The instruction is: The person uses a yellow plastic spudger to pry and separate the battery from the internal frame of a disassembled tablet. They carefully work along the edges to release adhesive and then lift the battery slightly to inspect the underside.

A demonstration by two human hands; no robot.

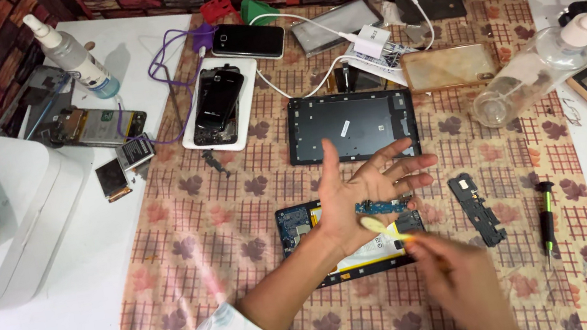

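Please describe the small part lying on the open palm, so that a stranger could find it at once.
Start at the checked cloth in the middle. Above the opened tablet, the left hand lies palm up. On it rests a thin blue circuit strip, the only blue piece on a hand; the right hand brushes it.

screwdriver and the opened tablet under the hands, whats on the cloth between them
In the head view, a small black plastic cover piece lies between the screwdriver and the opened tablet, on the checked cloth.

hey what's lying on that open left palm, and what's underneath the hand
On the open left hand lies a small blue circuit-board strip; the blurred right hand brings a yellowish tool to it. Beneath is an opened tablet with a blue board; the hand covers its middle.
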